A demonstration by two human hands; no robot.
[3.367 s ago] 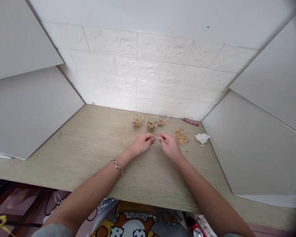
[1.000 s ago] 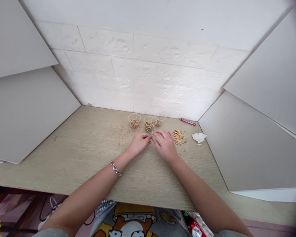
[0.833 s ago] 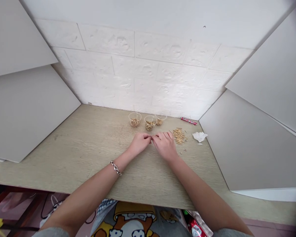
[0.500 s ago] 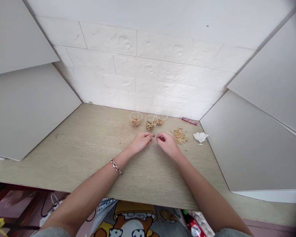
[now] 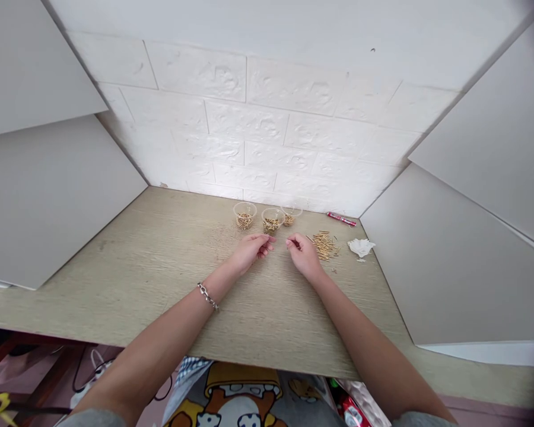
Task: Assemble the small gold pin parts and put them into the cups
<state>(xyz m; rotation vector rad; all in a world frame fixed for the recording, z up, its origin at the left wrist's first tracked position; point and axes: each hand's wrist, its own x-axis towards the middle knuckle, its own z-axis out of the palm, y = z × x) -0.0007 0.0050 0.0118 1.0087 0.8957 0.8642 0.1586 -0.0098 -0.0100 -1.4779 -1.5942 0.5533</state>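
My left hand [image 5: 252,251] is closed in a pinch just in front of the middle clear plastic cup [image 5: 273,219]; whatever its fingertips hold is too small to make out. Across a small gap, my right hand [image 5: 303,254] is also pinched, and I cannot make out what is in it. Beside the right hand lies a pile of thin gold-coloured pins [image 5: 324,245]. Small gold-coloured pieces fill part of the middle cup, the left clear cup [image 5: 244,216] and the rear right clear cup [image 5: 291,213].
Tiny brown bits [image 5: 220,238] are scattered left of the cups. A red tube-shaped packet [image 5: 341,219] and a crumpled white tissue [image 5: 361,247] lie at the right. Grey panels [image 5: 476,255] flank the wooden table [image 5: 276,320], and a white brick-patterned wall [image 5: 267,127] stands behind it.
My hands have moved apart a little. The left hand has shifted slightly left and away from me, the right hand slightly right. Cups and pile look unchanged.
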